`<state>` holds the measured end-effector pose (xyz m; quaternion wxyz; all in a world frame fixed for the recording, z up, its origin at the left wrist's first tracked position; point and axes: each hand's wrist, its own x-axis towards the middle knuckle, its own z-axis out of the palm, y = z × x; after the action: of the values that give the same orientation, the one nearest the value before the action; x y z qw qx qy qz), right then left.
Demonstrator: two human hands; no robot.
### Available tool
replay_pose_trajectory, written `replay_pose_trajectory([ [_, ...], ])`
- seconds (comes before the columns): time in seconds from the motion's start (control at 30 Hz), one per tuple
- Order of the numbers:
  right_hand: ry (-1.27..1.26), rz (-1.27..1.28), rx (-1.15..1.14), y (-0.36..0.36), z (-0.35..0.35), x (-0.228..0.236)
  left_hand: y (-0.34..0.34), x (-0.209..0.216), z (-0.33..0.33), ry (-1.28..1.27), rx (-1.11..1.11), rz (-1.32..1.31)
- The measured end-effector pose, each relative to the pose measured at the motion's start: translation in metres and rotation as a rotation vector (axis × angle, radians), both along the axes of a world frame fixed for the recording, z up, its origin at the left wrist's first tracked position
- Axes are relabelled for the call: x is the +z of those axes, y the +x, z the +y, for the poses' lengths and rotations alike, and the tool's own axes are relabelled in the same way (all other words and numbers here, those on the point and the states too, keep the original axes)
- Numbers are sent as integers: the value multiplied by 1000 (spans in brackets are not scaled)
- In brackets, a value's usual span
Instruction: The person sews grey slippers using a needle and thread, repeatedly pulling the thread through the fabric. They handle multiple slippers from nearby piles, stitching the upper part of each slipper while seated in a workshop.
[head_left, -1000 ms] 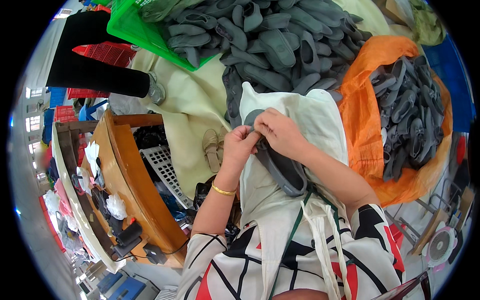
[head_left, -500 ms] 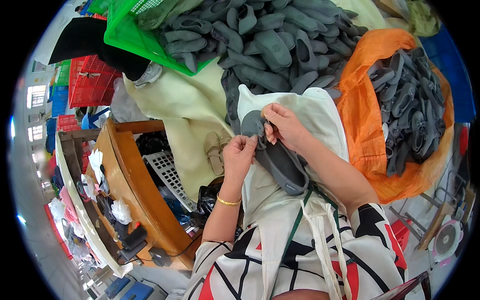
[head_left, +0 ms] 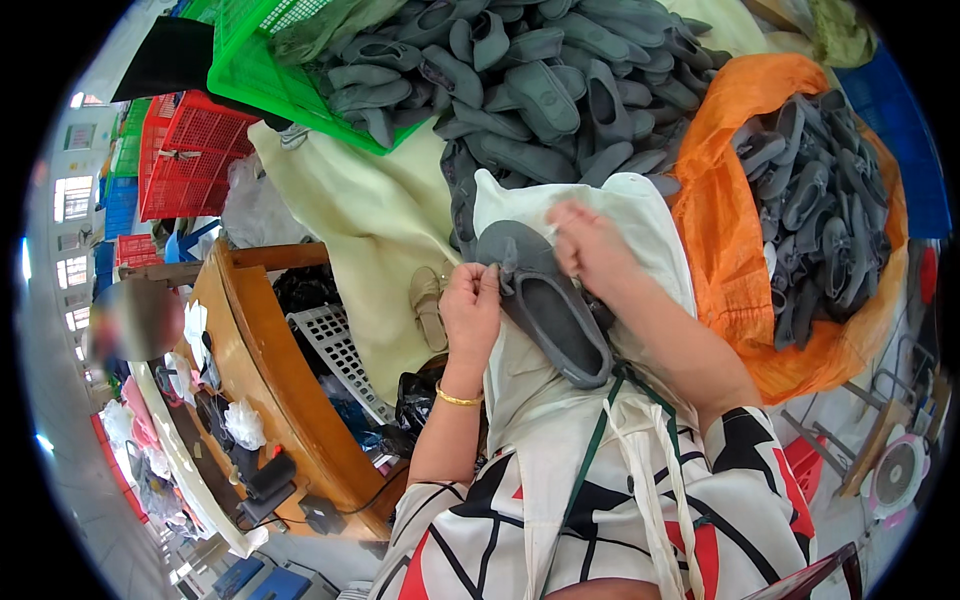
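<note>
A dark grey slip-on shoe (head_left: pixel 558 318) lies on the white cloth over my lap, toe pointing away and its opening facing up. A small grey bow (head_left: pixel 509 262) sits at the front of the opening. My left hand (head_left: pixel 471 304) pinches the bow at the shoe's left side, fingertips closed. To the right of the toe is my right hand (head_left: pixel 590 248), smeared by motion; whether it holds anything cannot be made out. Part of another dark shoe seems to show under the first one's right side.
Ahead lies a big heap of grey shoes (head_left: pixel 545 98), with a green crate (head_left: pixel 245 75) at its left. An orange sack (head_left: pixel 715 215) of shoes stands to the right. On the left are a wooden table (head_left: pixel 262 350), red crates (head_left: pixel 190 155) and beige sandals (head_left: pixel 427 305). A fan (head_left: pixel 893 477) stands far right.
My right hand has come off the bow and moved right, uncovering the toe. My left hand stays on the bow. A blurred round shape has appeared beside the table at the left.
</note>
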<state>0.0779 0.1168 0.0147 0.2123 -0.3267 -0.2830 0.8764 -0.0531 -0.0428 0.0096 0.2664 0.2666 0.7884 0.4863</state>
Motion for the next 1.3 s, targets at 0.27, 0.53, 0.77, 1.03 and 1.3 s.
replay_pose_trajectory([
  [0.27,-68,238,-751,155,134,20,-8,-13,-6,-55,-56,44],
  [0.53,540,-133,-348,103,65,12,14,24,4,38,-131,703],
  [0.77,1674,-437,354,41,10,-9,30,40,15,-42,-519,994],
  [1.03,1138,-433,12,-2,12,7,27,18,5,-34,-234,553],
  [1.3,112,190,-128,-47,-20,24,27,14,13,-46,-124,255],
])
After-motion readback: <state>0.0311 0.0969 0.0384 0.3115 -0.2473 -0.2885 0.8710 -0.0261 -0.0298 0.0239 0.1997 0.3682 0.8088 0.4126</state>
